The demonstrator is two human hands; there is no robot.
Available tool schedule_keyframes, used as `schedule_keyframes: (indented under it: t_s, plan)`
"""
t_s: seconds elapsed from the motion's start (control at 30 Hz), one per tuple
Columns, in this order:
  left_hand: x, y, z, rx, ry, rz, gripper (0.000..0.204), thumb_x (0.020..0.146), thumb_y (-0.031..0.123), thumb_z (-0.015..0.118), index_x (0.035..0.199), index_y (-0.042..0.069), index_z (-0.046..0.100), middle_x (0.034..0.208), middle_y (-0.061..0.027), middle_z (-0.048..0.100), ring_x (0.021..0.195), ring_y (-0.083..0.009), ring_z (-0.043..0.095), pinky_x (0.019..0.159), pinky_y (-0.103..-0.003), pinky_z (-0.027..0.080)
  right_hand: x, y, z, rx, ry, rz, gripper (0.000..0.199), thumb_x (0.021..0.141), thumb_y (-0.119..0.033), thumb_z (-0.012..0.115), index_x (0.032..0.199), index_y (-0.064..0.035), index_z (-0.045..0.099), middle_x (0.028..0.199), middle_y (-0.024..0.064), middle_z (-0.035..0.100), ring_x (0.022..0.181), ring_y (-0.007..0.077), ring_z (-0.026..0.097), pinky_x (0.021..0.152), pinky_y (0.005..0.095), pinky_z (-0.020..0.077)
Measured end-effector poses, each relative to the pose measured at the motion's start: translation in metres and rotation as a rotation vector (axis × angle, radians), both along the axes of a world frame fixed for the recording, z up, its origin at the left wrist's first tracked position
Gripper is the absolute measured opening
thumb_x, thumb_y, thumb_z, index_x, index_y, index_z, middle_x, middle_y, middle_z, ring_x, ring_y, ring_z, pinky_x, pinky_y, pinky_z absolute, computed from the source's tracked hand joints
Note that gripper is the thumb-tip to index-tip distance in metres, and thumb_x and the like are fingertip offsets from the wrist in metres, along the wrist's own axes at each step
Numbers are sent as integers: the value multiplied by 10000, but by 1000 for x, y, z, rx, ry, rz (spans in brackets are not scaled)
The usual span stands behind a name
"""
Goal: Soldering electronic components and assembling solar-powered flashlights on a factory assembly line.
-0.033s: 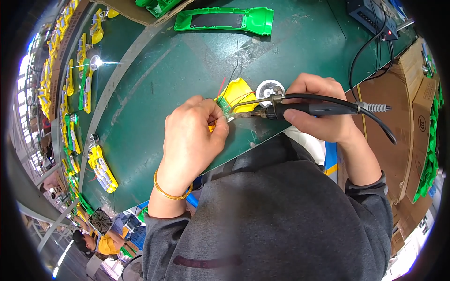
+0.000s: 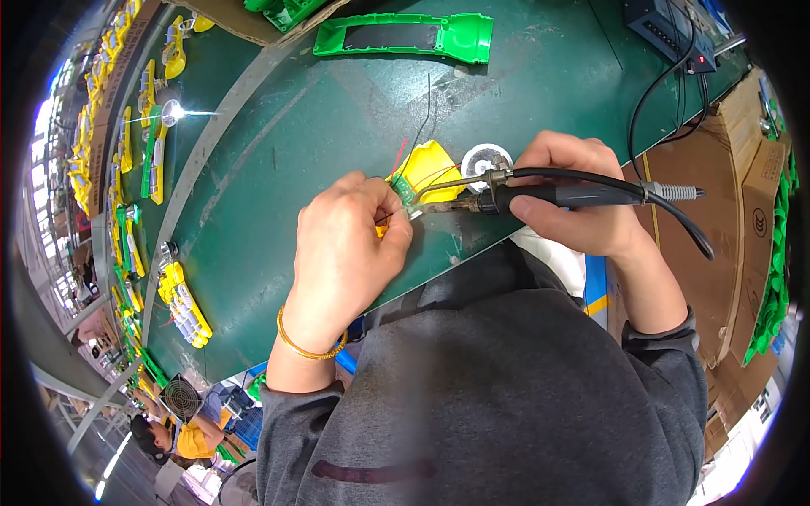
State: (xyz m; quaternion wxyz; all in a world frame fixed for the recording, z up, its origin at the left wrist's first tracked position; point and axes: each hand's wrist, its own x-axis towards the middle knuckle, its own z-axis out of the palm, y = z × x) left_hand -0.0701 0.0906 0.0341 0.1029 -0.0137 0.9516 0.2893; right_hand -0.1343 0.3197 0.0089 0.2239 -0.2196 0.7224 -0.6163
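My right hand (image 2: 582,190) is closed around a black soldering iron (image 2: 565,197) fitted with a solder feed tube (image 2: 456,182). The iron's tip meets a small green circuit board (image 2: 402,191) beside my left fingertips. Closed in a pinch, my left hand (image 2: 350,240) grips a thin dark wire at the board's near edge; the fingers hide most of it. Under the board lies a yellow plastic housing (image 2: 434,169), partly covered by my left hand. Red and black wires rise from it. A round silver reflector (image 2: 483,162) sits at its right end, partly behind the iron.
A green housing shell (image 2: 405,38) lies at the bench's far side. Yellow battery assemblies (image 2: 184,305) stand at left, with more beyond a metal rail and a lit lamp (image 2: 172,113). A blue control box (image 2: 671,34) with cables is far right. Cardboard boxes (image 2: 692,228) stand right.
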Motion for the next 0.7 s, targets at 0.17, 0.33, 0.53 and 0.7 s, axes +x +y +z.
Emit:
schedule_keyframes:
  t_s: [0.17, 0.33, 0.53, 0.7]
  plan:
    - [2, 1, 0, -2, 2, 20, 59, 687, 61, 623, 679, 24, 578, 684, -127, 556, 647, -323, 572, 581, -412, 449, 1, -3, 7, 61, 129, 8, 165, 673, -51, 703, 747, -19, 558, 652, 20, 586, 557, 80, 529, 508, 230, 387]
    - [3, 1, 1, 14, -1, 6, 69, 691, 68, 625, 678, 24, 574, 685, -130, 554, 646, -325, 570, 577, -414, 447, 6, 8, 3, -8, 14, -51, 136, 683, -17, 649, 776, -8, 550, 679, 42, 584, 569, 97, 545, 508, 230, 409]
    - [-3, 0, -2, -15, -2, -12, 65, 696, 69, 624, 683, 24, 580, 683, -134, 552, 632, -332, 572, 573, -421, 452, 10, 11, -2, -157, -265, -260, 126, 745, -47, 569, 855, 7, 540, 694, 91, 582, 568, 127, 561, 504, 247, 473]
    - [-4, 2, 4, -111, 57, -64, 58, 717, 71, 619, 699, 28, 585, 711, -140, 564, 623, -346, 582, 565, -432, 469, 20, 14, -7, -278, -229, -366, 207, 788, -137, 607, 903, 14, 525, 702, 99, 572, 560, 143, 562, 488, 248, 464]
